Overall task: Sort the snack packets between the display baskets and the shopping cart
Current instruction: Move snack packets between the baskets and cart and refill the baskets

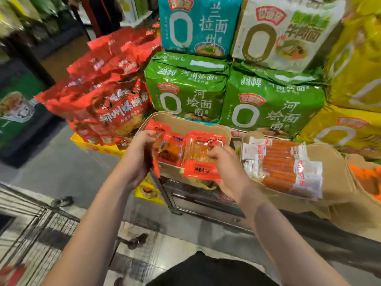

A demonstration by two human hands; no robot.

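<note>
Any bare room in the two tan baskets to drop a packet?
Left tan display basket: bare back strip behind the red snack packets, which both hands hold. Right tan basket: bare right end beside the orange sausage packs; its left is crowded.

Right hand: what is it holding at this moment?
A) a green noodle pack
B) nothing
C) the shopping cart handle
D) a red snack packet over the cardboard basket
D: the right hand pinches a red snack packet above the cardboard basket, while the left hand grips other red packets beside it.
</note>
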